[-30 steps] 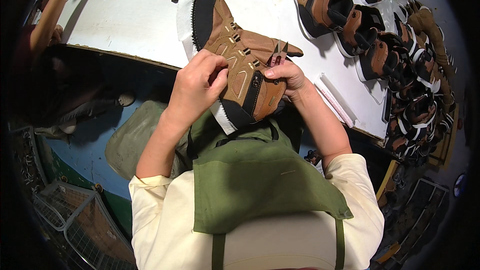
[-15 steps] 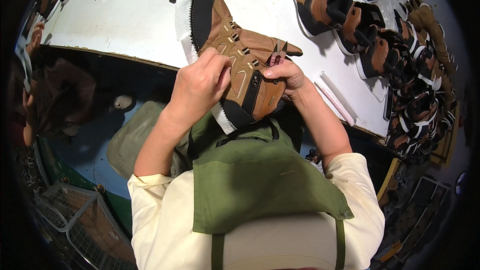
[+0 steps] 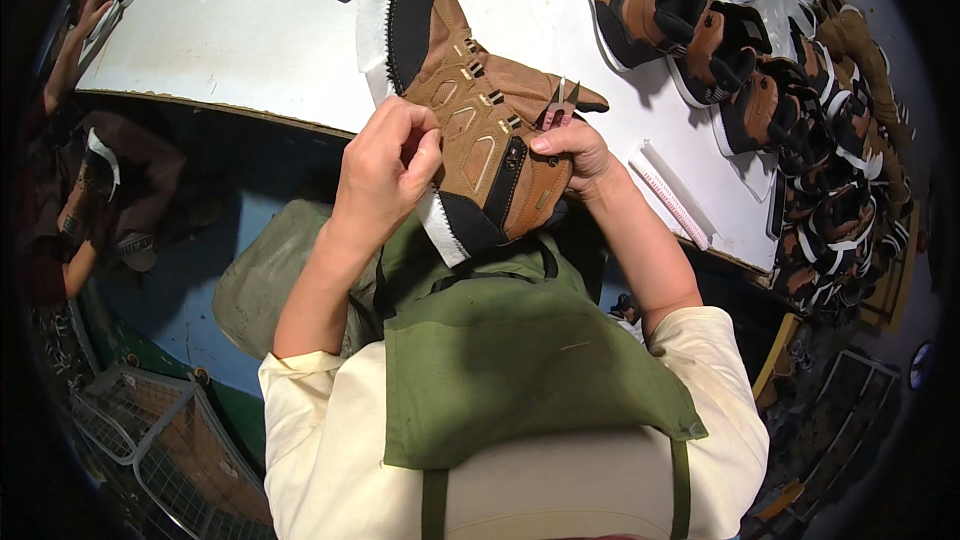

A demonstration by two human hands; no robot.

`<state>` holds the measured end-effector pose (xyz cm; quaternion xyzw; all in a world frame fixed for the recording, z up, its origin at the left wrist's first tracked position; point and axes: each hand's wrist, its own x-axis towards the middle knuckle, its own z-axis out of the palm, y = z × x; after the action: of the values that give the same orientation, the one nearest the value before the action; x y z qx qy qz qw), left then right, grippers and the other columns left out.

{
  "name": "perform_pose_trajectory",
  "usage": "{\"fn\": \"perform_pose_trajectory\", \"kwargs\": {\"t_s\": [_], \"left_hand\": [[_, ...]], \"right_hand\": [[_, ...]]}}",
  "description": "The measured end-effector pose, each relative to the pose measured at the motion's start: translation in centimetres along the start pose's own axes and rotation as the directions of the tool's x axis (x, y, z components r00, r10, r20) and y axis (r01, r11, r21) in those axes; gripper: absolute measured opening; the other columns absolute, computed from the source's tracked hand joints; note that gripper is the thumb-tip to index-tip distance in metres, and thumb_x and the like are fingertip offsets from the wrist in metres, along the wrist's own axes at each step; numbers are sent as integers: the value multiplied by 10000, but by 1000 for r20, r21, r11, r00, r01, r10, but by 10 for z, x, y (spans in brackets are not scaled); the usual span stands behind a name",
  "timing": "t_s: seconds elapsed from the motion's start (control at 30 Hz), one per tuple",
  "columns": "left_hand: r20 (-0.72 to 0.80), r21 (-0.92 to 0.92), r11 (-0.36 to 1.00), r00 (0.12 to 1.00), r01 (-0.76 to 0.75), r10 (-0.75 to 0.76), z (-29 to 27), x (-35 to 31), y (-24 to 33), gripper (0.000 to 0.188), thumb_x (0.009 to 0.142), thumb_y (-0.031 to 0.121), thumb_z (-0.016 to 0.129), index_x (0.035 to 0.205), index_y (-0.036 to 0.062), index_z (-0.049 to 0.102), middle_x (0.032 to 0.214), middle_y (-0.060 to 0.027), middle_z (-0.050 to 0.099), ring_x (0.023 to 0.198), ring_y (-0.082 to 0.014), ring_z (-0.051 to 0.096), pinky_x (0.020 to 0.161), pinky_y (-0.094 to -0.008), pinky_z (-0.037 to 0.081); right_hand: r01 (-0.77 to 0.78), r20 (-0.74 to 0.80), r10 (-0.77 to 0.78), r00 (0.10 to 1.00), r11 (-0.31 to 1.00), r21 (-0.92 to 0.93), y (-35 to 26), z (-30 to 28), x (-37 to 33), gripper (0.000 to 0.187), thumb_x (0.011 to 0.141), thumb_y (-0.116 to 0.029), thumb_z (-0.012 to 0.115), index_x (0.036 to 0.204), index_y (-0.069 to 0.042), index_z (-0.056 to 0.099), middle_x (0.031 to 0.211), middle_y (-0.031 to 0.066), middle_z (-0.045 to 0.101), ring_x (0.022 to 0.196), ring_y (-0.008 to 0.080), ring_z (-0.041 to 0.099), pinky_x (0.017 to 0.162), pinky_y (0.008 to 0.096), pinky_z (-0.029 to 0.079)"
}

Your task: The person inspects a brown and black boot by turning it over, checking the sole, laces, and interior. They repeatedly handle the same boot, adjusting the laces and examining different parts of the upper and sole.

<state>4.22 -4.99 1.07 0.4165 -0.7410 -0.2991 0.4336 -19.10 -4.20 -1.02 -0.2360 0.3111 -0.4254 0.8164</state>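
Observation:
A brown and black hiking boot (image 3: 463,123) with a white sole edge lies tilted on its side above my lap, toe pointing away and its eyelets and stitching uppermost. My right hand (image 3: 582,152) grips its ankle collar, thumb on top and most fingers hidden behind. Small thread snips (image 3: 560,105) with pointed blades stick up from that same hand, beside the tongue. My left hand (image 3: 388,155) is closed in a pinch at the boot's side, just above the white sole edge. Anything between its fingertips is too small to make out.
Brown boots (image 3: 640,0) stand in rows along the white table's (image 3: 250,30) right side. A pink-and-white strip in a clear tray (image 3: 670,195) lies near the table edge. At far left, another person's hand (image 3: 80,265) holds a boot. A wire cart (image 3: 165,440) stands lower left.
My left hand has drawn slightly left, off the boot's side panel toward the sole edge. The boot has shifted a little. At far left, the other person's hands and boot have moved.

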Motion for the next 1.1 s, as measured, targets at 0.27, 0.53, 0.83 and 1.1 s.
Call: {"fn": "perform_pose_trajectory", "kwargs": {"t_s": [0.27, 0.53, 0.83, 1.1], "left_hand": [[34, 14, 1000, 999, 0, -1, 6, 3, 11, 102, 778, -11, 679, 851, -11, 608, 747, -69, 555, 600, -130, 540, 541, -244, 435], [47, 168, 978, 992, -123, 117, 5, 2, 10, 93, 784, 25, 654, 833, 29, 575, 760, -88, 542, 599, -264, 583, 514, -341, 464], [44, 112, 982, 988, -155, 151, 7, -2, 5, 121, 778, -1, 636, 837, 22, 533, 744, -105, 517, 585, -287, 566, 500, -361, 444], [22, -10, 994, 993, -112, 113, 7, -4, 3, 109, 782, -33, 623, 836, 14, 540, 734, -99, 505, 547, -228, 536, 491, -312, 426]], "right_hand": [[-29, -24, 28, 999, 997, -69, -2, 4, -4, 786, 606, -42, 692, 1329, 75, 406, 1243, 212, 558, 1106, 303, 593, 989, 411, 470], [12, 52, -10, 999, 999, -45, 2, 1, -6, 651, 652, -5, 688, 1271, 45, 493, 1172, 164, 614, 1049, 241, 621, 957, 356, 481], [18, 67, -16, 998, 999, -29, 5, -2, -5, 650, 657, -15, 683, 1274, 46, 488, 1171, 165, 614, 1056, 243, 618, 969, 358, 475], [-7, -3, 6, 1000, 988, -153, 2, -2, -4, 813, 582, -44, 687, 1338, 63, 407, 1254, 208, 554, 1128, 305, 575, 979, 403, 476]]}}
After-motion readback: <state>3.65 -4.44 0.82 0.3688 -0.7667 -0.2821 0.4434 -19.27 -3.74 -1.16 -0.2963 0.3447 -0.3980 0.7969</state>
